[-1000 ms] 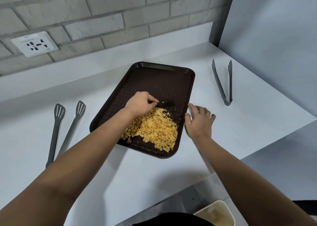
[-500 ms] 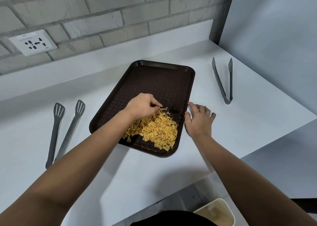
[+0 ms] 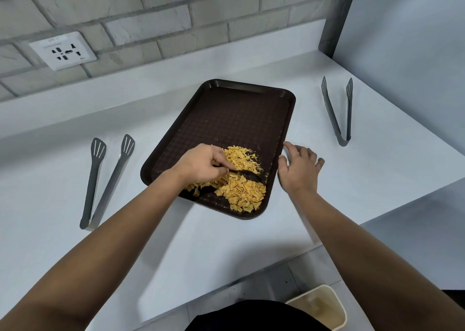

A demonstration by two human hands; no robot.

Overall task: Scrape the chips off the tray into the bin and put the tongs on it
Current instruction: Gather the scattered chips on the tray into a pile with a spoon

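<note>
Chips being gathered at the near right corner of the tray; none has reached the bin.

The left hand (image 3: 203,164) grips a dark scraper (image 3: 247,176), fingers curled round its handle, with the blade buried in the chips (image 3: 241,187), presumably to herd them toward the corner nearest the counter (image 3: 226,250) edge. The right hand (image 3: 299,169) lies with fingers spread and relaxed against the right rim of the tray (image 3: 226,119), probably to steady it against the scraper's push. The bin (image 3: 324,308) stands on the floor below the counter edge, near the loaded corner. One pair of tongs (image 3: 105,179) lies left of the tray, another pair of tongs (image 3: 338,109) to its right, both untouched. The wall socket (image 3: 63,50) bears small print, too faint to read; no brands are visible.
</note>
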